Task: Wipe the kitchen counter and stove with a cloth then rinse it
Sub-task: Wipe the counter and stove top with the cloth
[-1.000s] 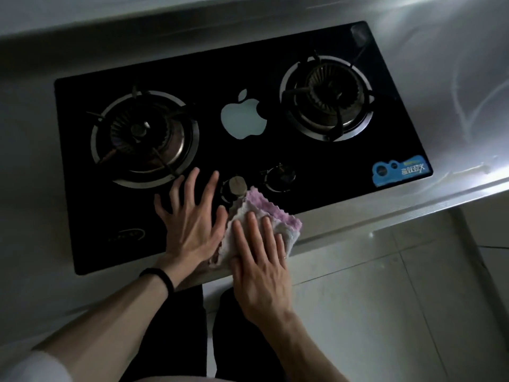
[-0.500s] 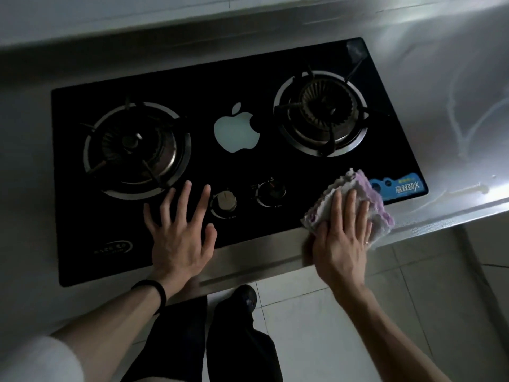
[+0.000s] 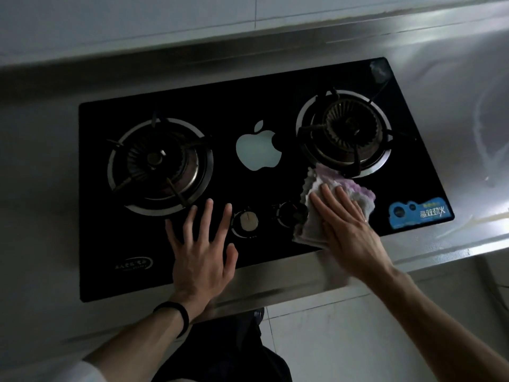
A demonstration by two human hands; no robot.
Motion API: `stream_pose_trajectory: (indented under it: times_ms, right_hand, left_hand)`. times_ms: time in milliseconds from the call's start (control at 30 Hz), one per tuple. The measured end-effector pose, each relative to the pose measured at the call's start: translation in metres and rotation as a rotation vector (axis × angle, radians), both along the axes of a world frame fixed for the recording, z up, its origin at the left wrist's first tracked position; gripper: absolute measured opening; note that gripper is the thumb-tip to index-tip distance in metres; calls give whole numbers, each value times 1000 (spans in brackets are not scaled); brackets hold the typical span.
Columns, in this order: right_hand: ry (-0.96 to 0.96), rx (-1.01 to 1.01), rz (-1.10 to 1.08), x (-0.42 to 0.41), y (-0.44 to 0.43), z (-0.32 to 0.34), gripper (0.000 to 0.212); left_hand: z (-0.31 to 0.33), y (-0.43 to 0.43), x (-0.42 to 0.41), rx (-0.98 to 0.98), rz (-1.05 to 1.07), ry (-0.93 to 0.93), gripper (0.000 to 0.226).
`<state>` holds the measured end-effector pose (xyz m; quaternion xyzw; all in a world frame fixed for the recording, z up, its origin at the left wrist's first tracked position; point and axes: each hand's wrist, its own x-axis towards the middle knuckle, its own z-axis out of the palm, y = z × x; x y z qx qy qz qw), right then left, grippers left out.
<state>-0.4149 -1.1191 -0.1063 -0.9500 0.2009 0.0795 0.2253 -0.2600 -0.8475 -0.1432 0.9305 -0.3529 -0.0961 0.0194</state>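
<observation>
Right fingers (image 3: pixel 334 199): straight, close together, pressing flat on the cloth (image 3: pixel 358 193). No curl, no pinch. Right hand (image 3: pixel 349 230) covers the cloth's near half.

Left fingers (image 3: pixel 206 216): splayed wide, flat on the glass, holding nothing. Left hand (image 3: pixel 201 249) sits at the front edge of the stove (image 3: pixel 248 100), heel over the rim. Black wristband (image 3: pixel 176 315) on that wrist.

Cloth: soft, fluffy, bunched and folded. White/grey with a purple band and scalloped edge. It lies on the stove's front right, far edge touching the right burner (image 3: pixel 344 130) ring, near corner at the front rim.

Stove: glossy black glass slab, rectangular, set into the bench (image 3: pixel 468 106). Two round burners with steel rings and dark pan supports; left burner (image 3: pixel 159 164) just beyond the left fingertips. White apple-shaped logo (image 3: pixel 257 148) between them.

Left knob (image 3: pixel 248 219), pale and round, just beside the left index finger. Right knob (image 3: pixel 289 212), dark, just left of the cloth; cloth edge partly overlaps its ring. Blue sticker (image 3: pixel 420 213) at the front right corner, just right of the cloth. Oval printed mark (image 3: pixel 134 264) front left.

Bench: brushed steel, streaky smears on the right side. Pale tile floor (image 3: pixel 358 340) below the front lip.
</observation>
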Motion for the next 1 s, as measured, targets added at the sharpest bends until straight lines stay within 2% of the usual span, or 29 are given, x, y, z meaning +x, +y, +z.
stream_pose_trajectory:
  times_ms: [133,267,633,867,1000]
  right_hand:
    - [11,4,221,38,-33,8,55]
    - [10,44,274,58,-36,6,57]
    - [-53,83,61,68,-14,3,60]
    - [-45,-85,-268,-23,21,-4,61]
    - [0,-158,-418,-47,-4,-7,61]
  left_hand:
    - [0,-2,1,-11,-6,16,71]
    - [-2,-1,1,-16,-14,13,75]
    - [-9,4,2,-1,-48,-15,71]
    - [-5,4,1,-11,-47,4,73]
    - [2,3,1,6,-33,27,74]
